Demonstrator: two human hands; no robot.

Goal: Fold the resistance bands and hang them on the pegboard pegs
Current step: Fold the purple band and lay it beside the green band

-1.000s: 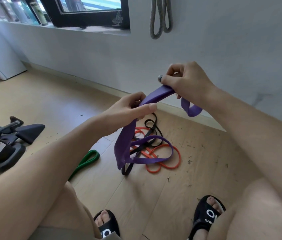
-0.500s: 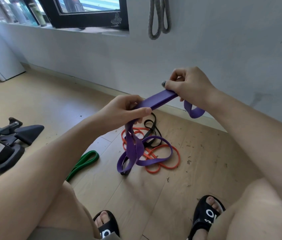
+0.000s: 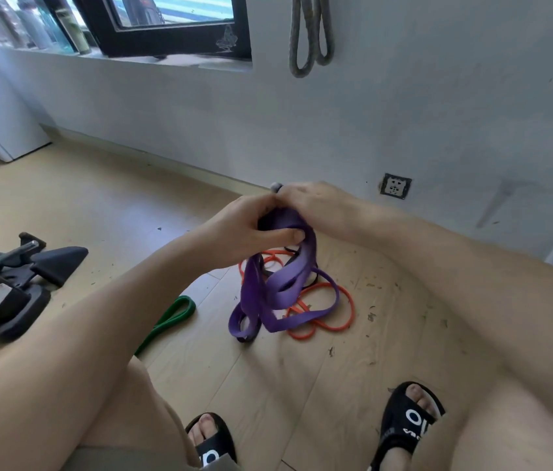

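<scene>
both hands — left hand point(image 3: 251, 229), right hand point(image 3: 312, 202) — grip purple band point(image 3: 282, 283) top; best align hanging loops evenly, avoid snagging orange band point(image 3: 322, 324) on floor.

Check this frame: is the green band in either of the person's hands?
No. The green band lies on the floor, while the left hand and right hand both grip the purple band.

The single head-worn camera looks forward and down, close above both hands point(image 3: 278, 215), toward the floor point(image 3: 98, 205) and the wall point(image 3: 438, 113).
</scene>
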